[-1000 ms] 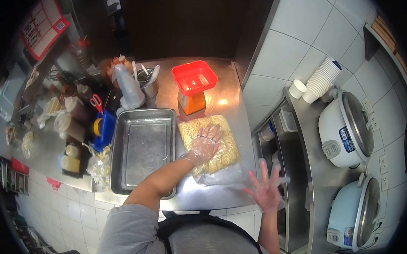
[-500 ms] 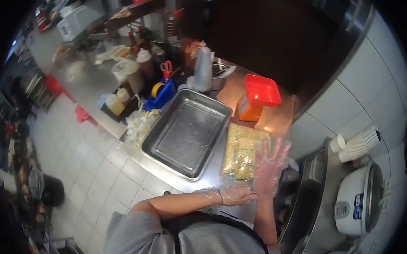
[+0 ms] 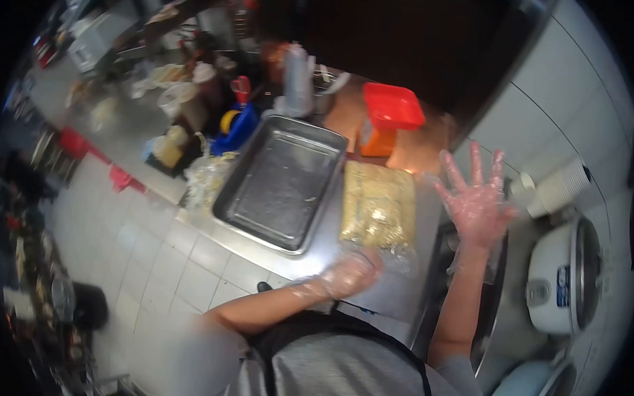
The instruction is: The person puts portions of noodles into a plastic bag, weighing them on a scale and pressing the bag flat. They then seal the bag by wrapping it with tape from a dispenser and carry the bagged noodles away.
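Both my hands wear thin clear plastic gloves. My right hand is raised at the right with its fingers spread wide, holding nothing. Slightly blurred, my left hand is curled closed at the near end of a clear plastic bag of pale yellow food; whether it grips anything is hidden. The full bag lies flat on the steel counter. To its left rests a rectangular metal tray, with only small scraps in it.
Behind the bag stands an orange scale with a red tray. A blue holder with red-handled scissors, squeeze bottles and other containers crowd the left and back. Stacked cups and a rice cooker are at the right.
My right hand has moved up and right, off the bag, and its fingers have spread. My left hand has come away from the right wrist, leftward, and curled. The view has shifted slightly.
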`<state>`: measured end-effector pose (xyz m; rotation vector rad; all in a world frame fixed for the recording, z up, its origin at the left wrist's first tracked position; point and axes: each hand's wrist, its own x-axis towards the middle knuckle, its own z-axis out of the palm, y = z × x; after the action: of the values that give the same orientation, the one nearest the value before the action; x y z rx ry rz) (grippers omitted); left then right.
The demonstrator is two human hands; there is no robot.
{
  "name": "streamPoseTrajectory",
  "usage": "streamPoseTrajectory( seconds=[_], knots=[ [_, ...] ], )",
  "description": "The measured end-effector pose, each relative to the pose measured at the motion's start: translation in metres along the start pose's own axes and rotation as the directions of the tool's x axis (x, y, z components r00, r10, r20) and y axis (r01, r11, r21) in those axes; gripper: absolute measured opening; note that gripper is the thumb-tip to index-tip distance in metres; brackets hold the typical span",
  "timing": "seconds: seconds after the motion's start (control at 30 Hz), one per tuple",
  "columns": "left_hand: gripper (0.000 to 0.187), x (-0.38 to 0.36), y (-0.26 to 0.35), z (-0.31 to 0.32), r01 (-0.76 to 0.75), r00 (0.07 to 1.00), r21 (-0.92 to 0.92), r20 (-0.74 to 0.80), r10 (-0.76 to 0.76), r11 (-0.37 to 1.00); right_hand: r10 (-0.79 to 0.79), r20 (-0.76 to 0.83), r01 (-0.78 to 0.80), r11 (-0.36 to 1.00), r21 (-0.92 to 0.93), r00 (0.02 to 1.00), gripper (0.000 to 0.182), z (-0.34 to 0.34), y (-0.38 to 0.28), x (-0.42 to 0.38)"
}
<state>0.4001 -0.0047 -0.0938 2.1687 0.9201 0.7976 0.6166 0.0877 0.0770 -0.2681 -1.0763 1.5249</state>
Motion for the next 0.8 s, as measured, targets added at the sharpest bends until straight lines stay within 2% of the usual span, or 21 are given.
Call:
streamPoseTrajectory(
  seconds=[0.03, 0.07, 0.1, 0.13, 0.17, 0.2, 0.23, 0.3, 0.33, 0.37, 0.43, 0.47, 0.57, 0.67, 0.7, 0.73, 0.77, 0.8],
  knots=[
    [0.032, 0.0, 0.017, -0.021, 0.095, 0.977, -0.047, -0.186, -0.102, 0.994, 0.053, -0.114, -0.073, 0.981, -0.177, 0.992, 0.107, -0.008, -0.003, -0.012],
    [0.063, -0.007, 0.003, -0.018, 0.176, 0.951, 0.115, -0.275, -0.138, 0.978, 0.105, -0.227, -0.178, 0.927, -0.329, 0.968, 0.114, -0.015, -0.007, -0.024],
    [0.076, -0.007, -0.002, -0.008, 0.267, 0.925, 0.176, -0.322, -0.201, 0.947, 0.117, -0.27, -0.26, 0.765, -0.589, 0.956, 0.116, -0.018, 0.005, -0.042],
    [0.089, -0.012, -0.005, 0.002, 0.364, 0.889, 0.234, -0.376, -0.262, 0.901, 0.281, -0.265, -0.386, 0.648, -0.657, 0.923, 0.114, -0.026, 0.012, -0.062],
    [0.103, -0.015, -0.01, 0.011, 0.462, 0.844, 0.288, -0.434, -0.315, 0.839, 0.331, -0.299, -0.441, 0.562, -0.7, 0.895, 0.11, -0.042, 0.038, -0.088],
    [0.125, -0.013, -0.019, 0.023, 0.576, 0.808, 0.258, -0.325, -0.492, 0.776, 0.378, -0.331, -0.487, 0.47, -0.736, 0.865, 0.107, -0.062, 0.071, -0.114],
    [0.124, -0.008, -0.025, 0.027, 0.573, 0.812, 0.262, -0.309, -0.495, 0.777, 0.252, -0.357, -0.417, 0.249, -0.874, 0.899, 0.098, -0.08, 0.106, -0.139],
    [0.121, 0.002, -0.036, 0.031, 0.57, 0.818, 0.269, -0.276, -0.505, 0.776, 0.099, -0.445, -0.451, 0.053, -0.891, 0.89, 0.079, -0.091, 0.142, -0.157],
    [0.101, 0.006, -0.042, 0.034, 0.546, 0.823, 0.336, -0.388, -0.415, 0.768, 0.078, -0.54, -0.545, 0.11, -0.831, 0.838, 0.068, -0.091, 0.15, -0.158],
    [0.091, 0.009, -0.049, 0.033, 0.532, 0.828, 0.309, -0.386, -0.407, 0.788, 0.063, -0.628, -0.629, 0.169, -0.759, 0.776, 0.057, -0.094, 0.154, -0.158],
    [0.071, 0.013, -0.056, 0.018, 0.501, 0.84, 0.258, -0.375, -0.392, 0.826, -0.065, -0.533, -0.524, 0.112, -0.844, 0.844, 0.038, -0.119, 0.162, -0.165],
    [0.05, 0.011, -0.053, 0.012, 0.457, 0.838, 0.28, -0.454, -0.303, 0.844, -0.126, -0.478, -0.472, 0.079, -0.878, 0.869, 0.029, -0.134, 0.164, -0.169],
    [0.043, -0.011, -0.077, 0.016, 0.423, 0.893, 0.278, -0.29, -0.344, 0.863, -0.04, -0.542, -0.542, -0.002, -0.84, 0.84, 0.019, -0.117, 0.134, -0.167],
    [0.043, -0.012, -0.051, 0.01, 0.372, 0.885, 0.279, -0.393, -0.248, 0.886, -0.113, -0.541, -0.549, -0.045, -0.835, 0.833, 0.016, -0.129, 0.144, -0.172],
    [0.045, -0.009, -0.035, 0.008, 0.353, 0.876, 0.293, -0.437, -0.203, 0.889, -0.078, -0.543, -0.541, 0.038, -0.84, 0.836, 0.015, -0.134, 0.147, -0.172],
    [0.051, -0.001, -0.019, 0.001, 0.311, 0.907, 0.372, -0.391, -0.157, 0.875, -0.043, -0.541, -0.533, 0.121, -0.837, 0.84, 0.013, -0.139, 0.15, -0.17],
    [0.053, 0.009, -0.017, 0.003, 0.237, 0.941, 0.355, -0.317, -0.122, 0.904, -0.008, -0.534, -0.522, 0.203, -0.828, 0.845, 0.012, -0.143, 0.152, -0.167],
    [0.056, 0.019, -0.014, 0.006, 0.164, 0.966, 0.334, -0.244, -0.083, 0.928, 0.038, -0.512, -0.507, 0.229, -0.831, 0.858, 0.011, -0.14, 0.15, -0.159]
  ],
)
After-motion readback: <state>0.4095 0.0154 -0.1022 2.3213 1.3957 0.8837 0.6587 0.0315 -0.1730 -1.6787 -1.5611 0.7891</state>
